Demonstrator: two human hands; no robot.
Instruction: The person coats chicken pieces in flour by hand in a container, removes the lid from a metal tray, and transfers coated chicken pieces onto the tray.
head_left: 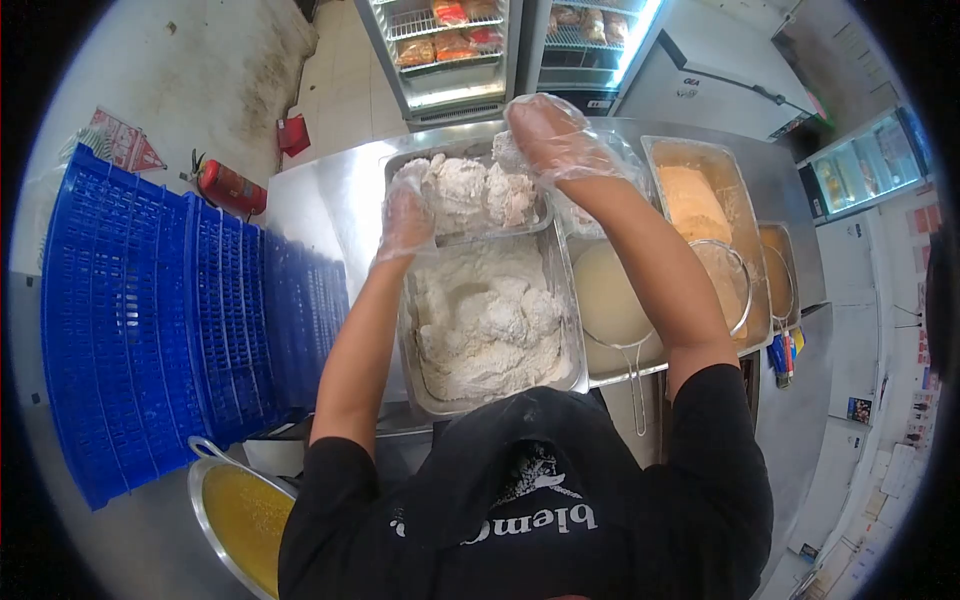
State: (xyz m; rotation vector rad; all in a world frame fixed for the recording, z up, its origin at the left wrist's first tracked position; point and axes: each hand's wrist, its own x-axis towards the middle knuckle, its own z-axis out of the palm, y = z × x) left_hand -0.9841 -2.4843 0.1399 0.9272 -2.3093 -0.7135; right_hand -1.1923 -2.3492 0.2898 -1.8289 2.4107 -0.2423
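Note:
Both my hands wear clear plastic gloves. My right hand [552,138] is closed around a flour-coated chicken piece [508,152] above the far right corner of a metal tray [543,222]. Several more floured chicken pieces [462,185] lie in that tray. My left hand [406,218] is at the tray's left rim, beside the nearest pieces, its fingers stretched forward and partly blurred by the glove. Nearer me, a deep metal pan [578,335] holds loose white flour [495,330], heaped and hollowed in the middle.
To the right are a strainer [617,292] over a pale mix, an orange-crumb pan [745,195] and another wire strainer [745,290]. Tall blue crates [120,320] stand left, with a yellow-filled bowl [245,510] below. Display fridges [445,60] stand beyond the steel table [320,195].

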